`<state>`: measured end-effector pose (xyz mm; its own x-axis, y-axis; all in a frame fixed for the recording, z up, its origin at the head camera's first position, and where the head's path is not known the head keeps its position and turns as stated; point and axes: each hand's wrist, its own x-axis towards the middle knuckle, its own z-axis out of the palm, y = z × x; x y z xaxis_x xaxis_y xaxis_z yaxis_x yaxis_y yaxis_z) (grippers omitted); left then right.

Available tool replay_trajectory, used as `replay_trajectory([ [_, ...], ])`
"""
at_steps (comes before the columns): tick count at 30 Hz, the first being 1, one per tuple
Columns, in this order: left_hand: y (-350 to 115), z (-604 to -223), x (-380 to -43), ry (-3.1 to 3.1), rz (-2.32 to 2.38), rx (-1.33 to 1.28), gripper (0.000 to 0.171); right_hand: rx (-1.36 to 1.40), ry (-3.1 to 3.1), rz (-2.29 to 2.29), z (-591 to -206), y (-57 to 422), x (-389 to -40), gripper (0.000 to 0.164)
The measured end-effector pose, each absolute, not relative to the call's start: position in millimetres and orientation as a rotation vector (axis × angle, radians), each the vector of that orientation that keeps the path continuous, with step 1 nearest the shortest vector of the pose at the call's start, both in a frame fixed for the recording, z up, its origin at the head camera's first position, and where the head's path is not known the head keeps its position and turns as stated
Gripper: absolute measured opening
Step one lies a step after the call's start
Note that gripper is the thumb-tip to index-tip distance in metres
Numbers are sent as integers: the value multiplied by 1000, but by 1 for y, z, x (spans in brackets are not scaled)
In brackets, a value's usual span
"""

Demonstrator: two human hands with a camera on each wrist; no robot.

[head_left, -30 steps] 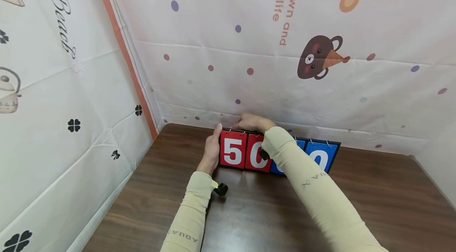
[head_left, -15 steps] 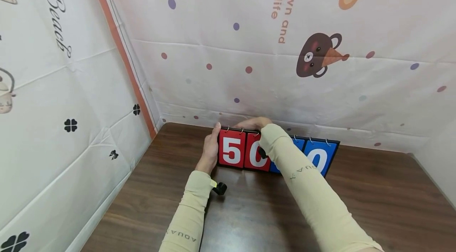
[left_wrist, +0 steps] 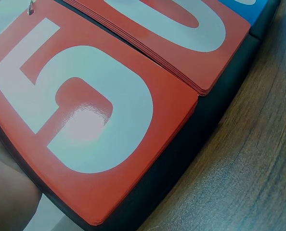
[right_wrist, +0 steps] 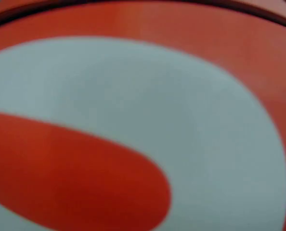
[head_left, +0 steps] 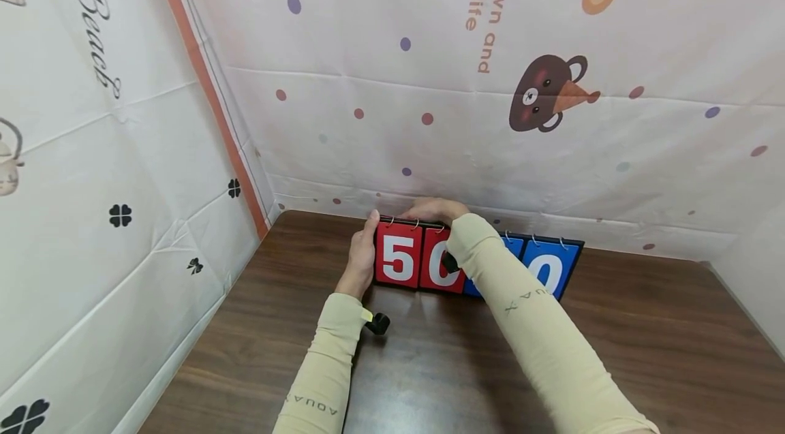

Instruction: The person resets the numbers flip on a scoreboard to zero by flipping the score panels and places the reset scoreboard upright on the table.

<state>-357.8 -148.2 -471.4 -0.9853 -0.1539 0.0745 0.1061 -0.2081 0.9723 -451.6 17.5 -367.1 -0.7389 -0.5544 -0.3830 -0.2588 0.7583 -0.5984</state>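
Observation:
A flip scoreboard (head_left: pixel 398 253) stands on the table near the back wall, with red cards on the left and blue cards on the right, hung from metal rings. The leftmost red card (left_wrist: pixel 128 101) reads 5; the red card beside it (right_wrist: pixel 133 86) shows a 0. My left hand (head_left: pixel 360 257) holds the scoreboard's left edge, thumb up at the top corner. Over the top edge reaches my right hand (head_left: pixel 435 208), its fingers hidden behind the board. The right forearm covers part of the blue cards; the far right blue card (head_left: pixel 546 270) shows a 0.
The brown wood-grain table (head_left: pixel 429 373) extends in front of the board and to both sides. A patterned white cloth wall (head_left: pixel 343 148) rises close behind, and another cloth wall (head_left: pixel 165 298) borders the left side. Small black wrist cameras (head_left: pixel 378 323) stick out from the sleeves.
My right hand dips slightly behind the top edge, then rises a little again. The left hand keeps its place on the left edge, and the shown numbers stay the same.

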Motion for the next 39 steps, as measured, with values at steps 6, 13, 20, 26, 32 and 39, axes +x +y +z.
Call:
replay_trajectory([
  [6, -148, -471, -357, -1872, -2318, 64, 65, -556, 2499, -956, -367, 17, -450, 60],
  [13, -149, -473, -356, -1867, -2329, 38, 67, -725, 2645, -1173, -367, 17, -439, 76],
  [20, -149, -473, -356, -1871, -2332, 23, 69, -928, 2817, -1434, -350, 22, -417, 75],
  [26, -151, -473, -357, -1856, -2351, 8, 64, -1203, 2824, -1712, -327, 27, -389, 80],
  [32, -151, -475, -358, -1837, -2340, 18, 57, -1523, 2773, -1669, -327, 35, -347, 70],
  [39, -149, -472, -358, -1801, -2335, 75, 52, -2017, 2676, -1174, -355, 48, -311, 39],
])
